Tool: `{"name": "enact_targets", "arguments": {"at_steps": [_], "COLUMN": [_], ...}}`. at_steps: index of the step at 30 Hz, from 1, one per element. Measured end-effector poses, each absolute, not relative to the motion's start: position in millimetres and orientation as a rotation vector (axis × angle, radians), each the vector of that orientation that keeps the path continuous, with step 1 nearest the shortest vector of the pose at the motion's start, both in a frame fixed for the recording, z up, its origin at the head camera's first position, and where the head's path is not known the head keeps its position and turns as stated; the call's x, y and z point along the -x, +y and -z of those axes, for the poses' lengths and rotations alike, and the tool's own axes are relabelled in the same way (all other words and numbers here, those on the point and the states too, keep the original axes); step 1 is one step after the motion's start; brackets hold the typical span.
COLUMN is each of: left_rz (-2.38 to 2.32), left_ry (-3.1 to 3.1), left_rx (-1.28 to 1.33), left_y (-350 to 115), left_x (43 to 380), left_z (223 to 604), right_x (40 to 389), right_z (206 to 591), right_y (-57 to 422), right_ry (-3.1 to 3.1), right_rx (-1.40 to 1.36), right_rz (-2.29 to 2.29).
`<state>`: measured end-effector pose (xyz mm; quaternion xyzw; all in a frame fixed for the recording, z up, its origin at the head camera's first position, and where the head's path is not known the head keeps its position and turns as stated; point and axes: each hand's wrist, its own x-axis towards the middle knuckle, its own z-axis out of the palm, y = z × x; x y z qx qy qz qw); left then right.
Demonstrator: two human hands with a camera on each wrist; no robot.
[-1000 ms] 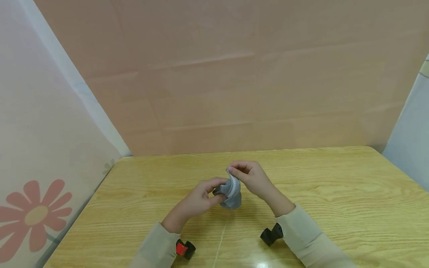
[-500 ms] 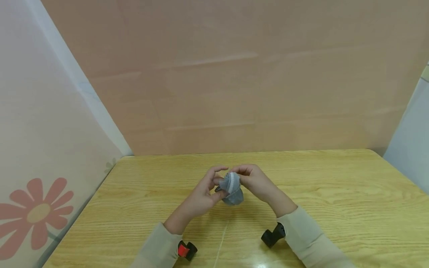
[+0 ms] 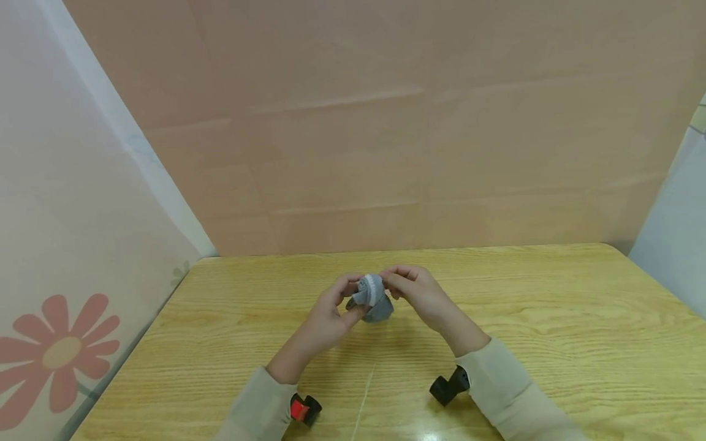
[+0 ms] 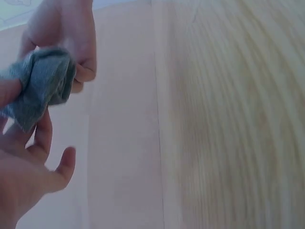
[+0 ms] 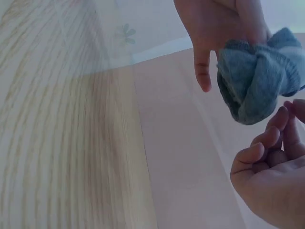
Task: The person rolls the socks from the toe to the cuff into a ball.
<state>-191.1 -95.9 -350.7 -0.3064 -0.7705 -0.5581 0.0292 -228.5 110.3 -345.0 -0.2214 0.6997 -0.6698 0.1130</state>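
Note:
A grey sock (image 3: 379,309) with a white band is rolled into a small bundle, held over the far middle of the table. My left hand (image 3: 326,318) grips it from the left, thumb on the near side; in the left wrist view the sock (image 4: 47,78) sits between thumb and fingers of the left hand (image 4: 28,174). From the right, my right hand (image 3: 421,297) pinches at the banded edge with thumb and forefinger. The right wrist view has the sock's folded end (image 5: 252,78) hanging beside the curled fingers of the right hand (image 5: 274,176).
The wood-grain table (image 3: 540,306) spreads under both hands. A pinkish-brown sheet (image 3: 342,153) stands behind it, and a pale panel with a red flower (image 3: 60,354) lies along the left. Black wrist devices (image 3: 449,386) protrude beneath the sleeves.
The sock's edge, earlier pulled up by the right fingers, now lies folded over the bundle. The bundle has shifted slightly away and left, and the left fingers have moved with it.

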Motion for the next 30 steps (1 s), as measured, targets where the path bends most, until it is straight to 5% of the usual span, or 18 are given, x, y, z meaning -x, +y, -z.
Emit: {"name": "enact_targets", "arguments": {"at_steps": [7, 21, 30], "left_rz": [1.581, 1.236, 1.870], "left_ry": [-2.308, -2.098, -2.041], "left_rx": [0.722, 0.743, 0.658], "left_y": [-93.5, -88.2, -85.5], "left_x": [193.4, 196.2, 188.8], "left_z": [353.2, 360.6, 348.3], "right_x": [224.3, 216.4, 222.7], "right_z": [344.3, 342.9, 351.0], "right_y": [103.4, 94.2, 98.4], "right_ry": [2.201, 2.451, 2.392], "right_rx": [0.606, 0.433, 0.347], "right_rz": [1.915, 1.839, 1.802]}}
